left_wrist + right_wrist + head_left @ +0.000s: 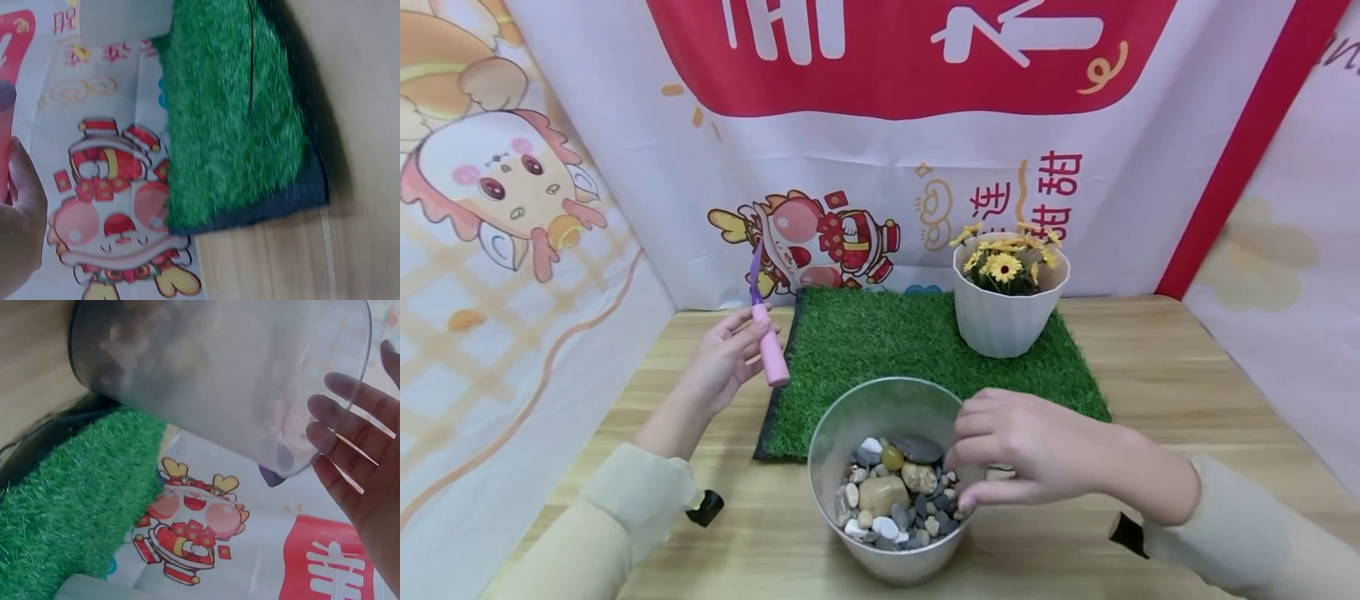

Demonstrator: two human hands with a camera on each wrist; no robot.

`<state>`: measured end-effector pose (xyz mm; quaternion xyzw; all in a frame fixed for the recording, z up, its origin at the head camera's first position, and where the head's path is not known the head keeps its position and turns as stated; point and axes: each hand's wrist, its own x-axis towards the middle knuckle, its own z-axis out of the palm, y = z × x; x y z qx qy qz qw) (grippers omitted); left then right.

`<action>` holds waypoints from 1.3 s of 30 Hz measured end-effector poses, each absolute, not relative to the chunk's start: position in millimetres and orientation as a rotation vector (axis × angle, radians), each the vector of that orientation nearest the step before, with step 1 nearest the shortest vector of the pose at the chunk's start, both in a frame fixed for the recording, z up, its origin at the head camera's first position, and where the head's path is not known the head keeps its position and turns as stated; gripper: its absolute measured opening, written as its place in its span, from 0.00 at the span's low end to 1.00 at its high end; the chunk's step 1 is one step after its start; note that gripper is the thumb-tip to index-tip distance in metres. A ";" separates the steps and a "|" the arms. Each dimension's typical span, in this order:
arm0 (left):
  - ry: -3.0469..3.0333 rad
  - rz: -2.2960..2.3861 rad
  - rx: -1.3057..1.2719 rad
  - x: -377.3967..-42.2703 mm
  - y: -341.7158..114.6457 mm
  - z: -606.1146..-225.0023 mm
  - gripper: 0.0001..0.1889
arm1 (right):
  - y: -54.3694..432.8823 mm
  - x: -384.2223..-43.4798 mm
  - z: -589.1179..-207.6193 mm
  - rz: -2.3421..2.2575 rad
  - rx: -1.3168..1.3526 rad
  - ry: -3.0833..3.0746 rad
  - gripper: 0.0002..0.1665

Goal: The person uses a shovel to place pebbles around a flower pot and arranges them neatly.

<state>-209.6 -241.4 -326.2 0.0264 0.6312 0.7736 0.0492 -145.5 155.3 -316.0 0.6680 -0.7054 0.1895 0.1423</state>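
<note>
In the head view my left hand [724, 354] grips the pink handle of a slim hand tool [772, 350], its curved purple head pointing up and seen edge-on. The tool is held left of the turf mat. My right hand [1026, 446] hangs over the right rim of a translucent bucket [895, 565], fingers bent downward. In the right wrist view its fingers [356, 406] are spread apart across the rim, with nothing between them and the thumb. Inside the bucket lie pebbles [883, 496] in grey, white and tan, some larger and smooth.
Behind the bucket, a green artificial turf mat [865, 342] covers part of the wooden table [1165, 367]. A white ribbed pot [1007, 321] of yellow flowers [1003, 267] stands at the mat's back right. Printed cloth [880, 142] hangs close behind and on both sides.
</note>
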 end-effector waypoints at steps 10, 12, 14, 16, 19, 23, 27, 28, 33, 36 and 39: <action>1.884 2.430 0.230 -197.8 -206.7 -312.5 0.23 | 151.8 -156.9 -311.6 0.695 1.799 -2.171 0.09; 1.875 2.435 0.242 -194.1 -199.2 -307.4 0.24 | 150.1 -158.6 -310.5 0.751 1.755 -2.208 0.08; 1.872 2.427 0.255 -190.0 -192.0 -303.6 0.24 | 147.7 -160.2 -308.6 0.833 1.695 -2.264 0.07; 1.860 2.421 0.262 -185.4 -184.9 -301.7 0.20 | 144.1 -162.0 -307.2 0.943 1.636 -2.316 0.07; 1.836 2.411 0.298 -179.5 -175.0 -301.8 0.16 | 137.0 -164.1 -305.1 1.104 1.513 -2.394 0.09; 1.793 2.413 0.337 -174.3 -162.4 -300.8 0.17 | 126.6 -167.2 -303.9 1.286 1.349 -2.455 0.12; 1.777 2.421 0.346 -172.9 -152.0 -297.9 0.18 | 117.2 -170.5 -302.6 1.492 1.203 -2.507 0.14; 1.777 2.423 0.351 -173.0 -149.6 -297.4 0.18 | 115.2 -171.1 -302.0 1.552 1.172 -2.514 0.14; 1.767 2.431 0.406 -172.6 -138.8 -296.7 0.17 | 107.3 -174.2 -299.6 1.748 1.080 -2.529 0.16; 1.764 2.427 0.455 -171.4 -132.9 -297.6 0.15 | 104.6 -177.0 -301.0 1.792 1.061 -2.548 0.16; 1.772 2.409 0.491 -169.8 -127.3 -298.1 0.14 | 103.0 -178.2 -300.8 1.831 1.039 -2.561 0.17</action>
